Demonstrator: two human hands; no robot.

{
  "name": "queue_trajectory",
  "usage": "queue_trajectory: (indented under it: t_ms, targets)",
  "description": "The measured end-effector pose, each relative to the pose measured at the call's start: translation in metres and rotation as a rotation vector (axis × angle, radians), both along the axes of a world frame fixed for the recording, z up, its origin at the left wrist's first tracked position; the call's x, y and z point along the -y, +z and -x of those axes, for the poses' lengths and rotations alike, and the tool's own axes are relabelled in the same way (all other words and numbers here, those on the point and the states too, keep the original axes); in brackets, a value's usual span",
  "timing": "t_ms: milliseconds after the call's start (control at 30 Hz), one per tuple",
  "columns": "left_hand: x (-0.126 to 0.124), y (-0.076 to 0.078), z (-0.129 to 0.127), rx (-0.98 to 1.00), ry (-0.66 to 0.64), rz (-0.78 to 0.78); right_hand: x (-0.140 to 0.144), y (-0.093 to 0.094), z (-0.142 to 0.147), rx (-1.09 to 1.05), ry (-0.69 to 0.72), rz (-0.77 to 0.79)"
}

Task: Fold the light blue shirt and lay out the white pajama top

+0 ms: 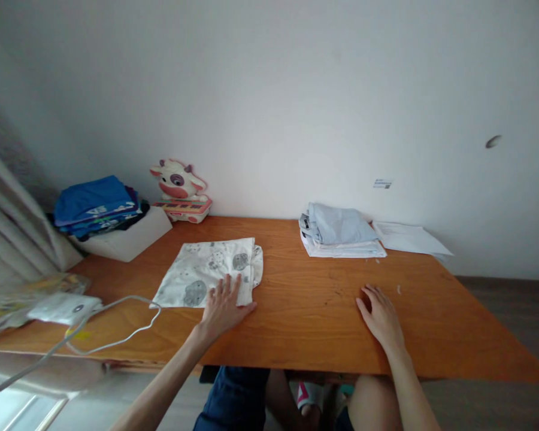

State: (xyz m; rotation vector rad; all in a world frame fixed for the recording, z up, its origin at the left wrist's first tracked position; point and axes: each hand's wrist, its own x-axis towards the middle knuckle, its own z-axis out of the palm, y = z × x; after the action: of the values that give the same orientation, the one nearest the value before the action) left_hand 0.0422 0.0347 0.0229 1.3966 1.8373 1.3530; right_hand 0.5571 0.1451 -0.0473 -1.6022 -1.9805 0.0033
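Observation:
A folded white garment (215, 257) with grey animal prints lies flat on the wooden table, left of the middle. My left hand (224, 305) rests on its lower right part, fingers spread and palm down, touching the cloth without gripping it. To the right, my right hand (379, 314) lies on the bare wood with fingers stretched out and thumb apart, holding nothing. Farther back, beyond my right hand, sits a small stack of folded light grey-blue and white clothes (341, 227).
A white box (135, 236) piled with blue and dark clothes (99, 203) stands back left, beside a cow toy keyboard (182, 191). A white power bank-like device (65, 308) with a cable (130, 341) lies front left. Papers (411, 237) lie back right. The table (305, 323) meets the wall behind.

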Motion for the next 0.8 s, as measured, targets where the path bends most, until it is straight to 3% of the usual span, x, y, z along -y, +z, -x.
queue_trajectory:
  t_ms: [67, 133, 200, 267, 367, 500, 600, 700, 800]
  targets:
    - [0.024, 0.006, -0.034, -0.064, -0.126, 0.056, 0.002, 0.006, 0.004, -0.009, 0.002, 0.01]
    - [0.043, 0.016, -0.064, -0.103, -0.369, 0.113, 0.003, 0.015, 0.008, -0.021, 0.0, 0.023]
    - [0.05, 0.027, -0.083, -0.055, -0.616, 0.141, 0.007, 0.028, 0.012, -0.041, 0.004, 0.034]
    - [0.043, 0.035, -0.087, -0.005, -0.729, 0.109, 0.017, 0.04, 0.017, -0.089, 0.021, 0.035]
    - [0.017, 0.037, -0.07, -0.053, -0.668, 0.005, 0.057, 0.049, 0.034, -0.245, -0.024, 0.013]
    - [-0.002, 0.029, -0.041, -0.082, -0.623, -0.066, 0.15, 0.044, 0.084, -0.404, -0.139, 0.083]
    - [0.007, 0.025, -0.037, -0.016, -0.636, -0.031, 0.205, 0.043, 0.135, -0.343, -0.015, 0.159]
    - [0.028, 0.02, -0.048, 0.084, -0.57, 0.085, 0.219, 0.048, 0.178, -0.228, 0.106, 0.154]
    - [0.056, 0.01, -0.059, 0.104, -0.399, 0.127, 0.205, 0.053, 0.203, -0.052, 0.104, 0.229]
